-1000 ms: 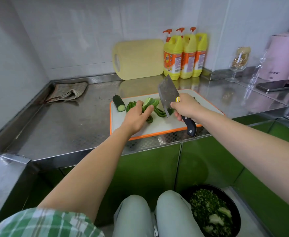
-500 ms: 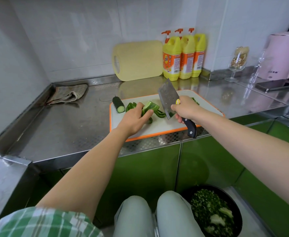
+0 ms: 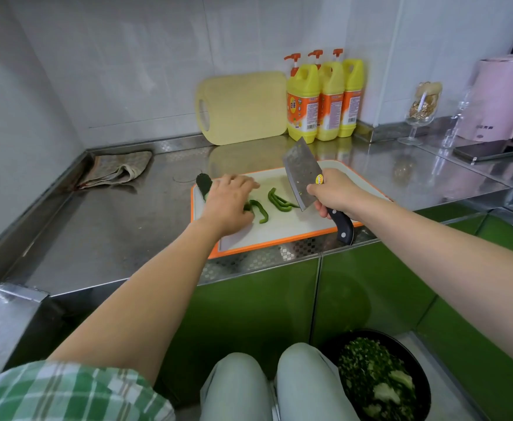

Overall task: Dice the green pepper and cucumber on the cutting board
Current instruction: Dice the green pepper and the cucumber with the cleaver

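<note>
Green pepper [image 3: 276,202]: cut into curved strips, lying mid-board between the two hands; one more strip [image 3: 261,211] just beside the left hand, partly hidden under it.
Cucumber [image 3: 204,183]: dark stub at the board's back left corner, next to the left hand.
Cutting board [image 3: 279,230]: white with an orange rim, flat on the counter [image 3: 112,232] near its front edge.
Left hand [image 3: 229,205]: palm down over the board's left part, fingers loosely stretched, covering some pepper.
Right hand [image 3: 334,194]: wrapped tight around the black handle of the cleaver [image 3: 302,174]; blade raised off the board, tilted, tip pointing away.
Back wall: yellow board [image 3: 243,107] leaning upright, three soap bottles [image 3: 325,101] just beside it.
Left corner: crumpled cloth [image 3: 115,168].
Floor: black pan of chopped greens [image 3: 379,375].
</note>
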